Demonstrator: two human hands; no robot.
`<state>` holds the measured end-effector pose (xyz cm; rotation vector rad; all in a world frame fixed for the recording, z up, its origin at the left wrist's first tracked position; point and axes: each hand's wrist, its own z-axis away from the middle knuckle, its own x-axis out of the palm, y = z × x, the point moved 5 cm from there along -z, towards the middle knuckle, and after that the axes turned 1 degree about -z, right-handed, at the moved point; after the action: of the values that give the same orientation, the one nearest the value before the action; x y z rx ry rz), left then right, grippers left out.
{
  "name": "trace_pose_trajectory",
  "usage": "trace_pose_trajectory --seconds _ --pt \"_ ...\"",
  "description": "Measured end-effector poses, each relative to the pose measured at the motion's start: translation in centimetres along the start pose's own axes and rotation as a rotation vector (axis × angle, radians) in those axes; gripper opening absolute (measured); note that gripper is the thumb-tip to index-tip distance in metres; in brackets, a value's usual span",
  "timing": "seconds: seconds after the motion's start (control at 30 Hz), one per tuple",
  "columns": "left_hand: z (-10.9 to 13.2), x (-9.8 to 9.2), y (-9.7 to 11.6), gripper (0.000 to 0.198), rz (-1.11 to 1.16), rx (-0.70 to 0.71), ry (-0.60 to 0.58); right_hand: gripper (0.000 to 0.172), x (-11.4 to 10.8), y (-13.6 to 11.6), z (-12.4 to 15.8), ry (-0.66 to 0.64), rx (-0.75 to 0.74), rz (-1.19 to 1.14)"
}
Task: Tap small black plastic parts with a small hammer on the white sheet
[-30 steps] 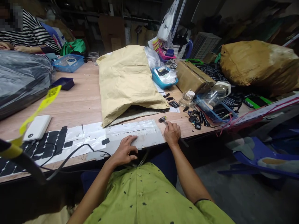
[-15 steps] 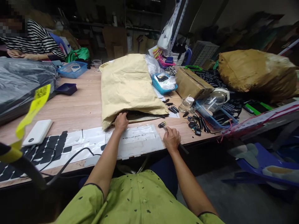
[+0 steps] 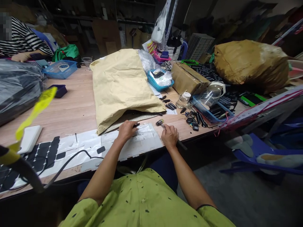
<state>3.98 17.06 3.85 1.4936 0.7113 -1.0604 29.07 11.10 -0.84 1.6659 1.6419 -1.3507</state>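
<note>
Grip: right hand (image 3: 169, 136) clasped round small hammer (image 3: 160, 122), long axis slanting far-left to near-right | left hand (image 3: 127, 130) pinching black piece (image 3: 136, 125), left of hammer

A blue basket (image 3: 56, 75) is set beside a green bag (image 3: 67, 52) at the far left, with a small dark tray (image 3: 60, 91) placed nearer. On the right, a cardboard box (image 3: 184, 79) is flanked by a turquoise basket (image 3: 155, 84) filled with plastic bags (image 3: 165, 79). In front, a lidded jar (image 3: 182, 101) and a clear jug (image 3: 212, 94) are seen. Beyond them, a bulky brown sack (image 3: 251, 63) is piled. Below the table (image 3: 75, 104), a blue plastic chair (image 3: 252, 149) is partly shown.
</note>
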Motion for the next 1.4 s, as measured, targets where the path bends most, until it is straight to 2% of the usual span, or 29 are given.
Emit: trace_pose_trajectory --seconds 0.13,0.27,0.4,0.6,0.87,0.97,1.07,1.2,1.4 --pt "1.8 3.3 2.4 0.023 0.083 0.153 -0.11 0.032 0.0 0.0 -0.1 0.001 0.0 0.026" --pt "2.3 5.0 1.8 0.03 0.203 0.212 -0.046 0.032 0.0 -0.1 -0.1 0.004 -0.009 0.029" --pt "3.0 4.9 -0.2 0.034 0.279 0.204 0.039 0.032 0.0 -0.1 -0.1 0.006 -0.002 0.013" --pt "4.3 4.5 -1.5 0.017 0.299 0.15 0.134 0.033 -0.1 -0.1 -0.1 -0.005 0.018 -0.006" --pt "3.7 4.8 -1.2 0.017 0.305 0.131 0.096 0.034 0.2 0.9 -0.6 -0.075 0.034 -0.111" --pt "3.6 4.7 -1.1 0.018 0.316 0.115 0.08 0.035 -0.6 1.0 -0.6 -0.086 0.019 -0.217" --pt "3.7 4.6 -1.0 0.017 0.328 0.101 0.072 0.035 -2.1 0.0 0.4 -0.069 -0.029 -0.375" --pt "3.7 4.7 -0.7 0.016 0.329 0.105 0.073 0.033 -3.6 -2.6 2.6 -0.128 -0.122 -0.588" --pt "3.6 5.0 -0.3 0.015 0.289 0.106 0.092 0.033 -4.4 -5.2 4.8 -0.161 -0.222 -0.638"
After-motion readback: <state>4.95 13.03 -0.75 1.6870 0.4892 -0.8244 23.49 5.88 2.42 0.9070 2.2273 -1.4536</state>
